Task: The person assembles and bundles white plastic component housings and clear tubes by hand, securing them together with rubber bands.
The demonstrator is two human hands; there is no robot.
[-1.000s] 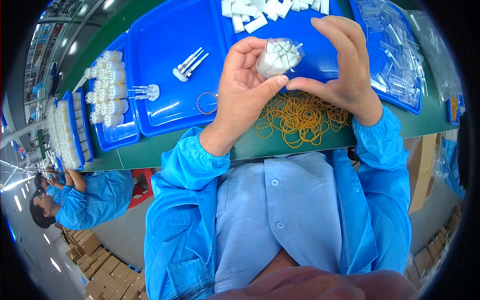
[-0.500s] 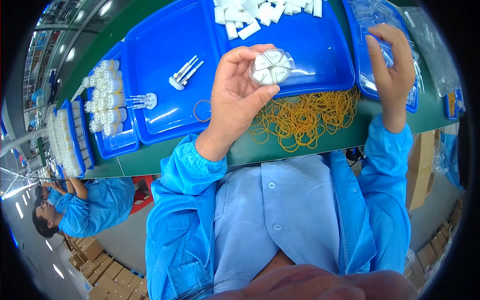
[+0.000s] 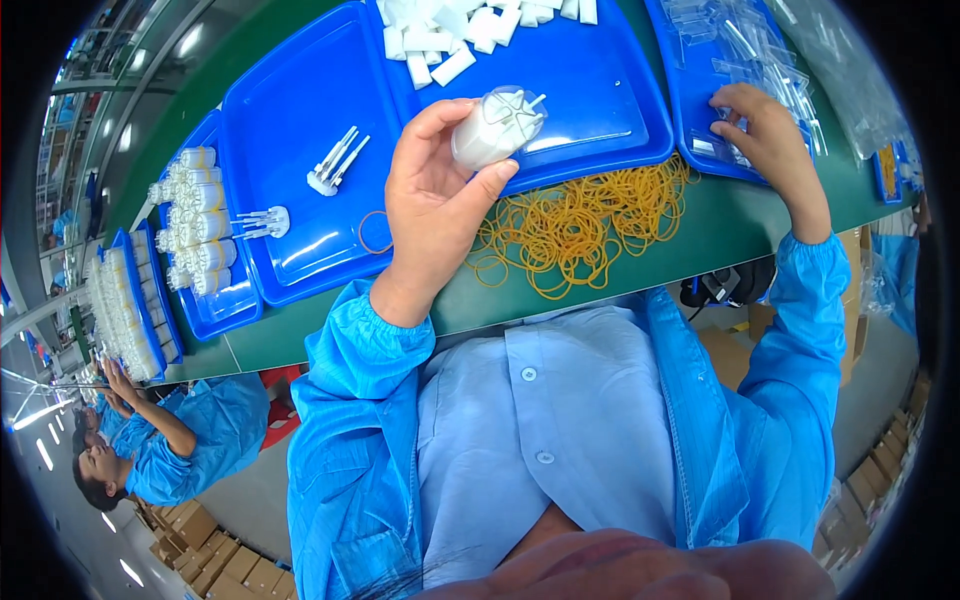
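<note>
Left grip (image 3: 432, 195): thumb and fingers closed round a white, clear-walled cylindrical bundle of wedge pieces (image 3: 487, 138), tilted, above the near-left part of a shallow blue plastic tray (image 3: 560, 105). Right grip (image 3: 775, 145): fingers part-curled over clear plastic strips (image 3: 745, 45) in the right-hand blue tray (image 3: 697, 125); cannot tell whether it holds one. Tangled amber rubber bands (image 3: 580, 235) on the green counter (image 3: 470, 305), nearer the body.

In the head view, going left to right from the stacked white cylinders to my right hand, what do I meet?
Stacked white cylinders, left-pointing pronged part, second pronged part, left hand holding a white cylinder, rubber-band pile, right hand.
</note>
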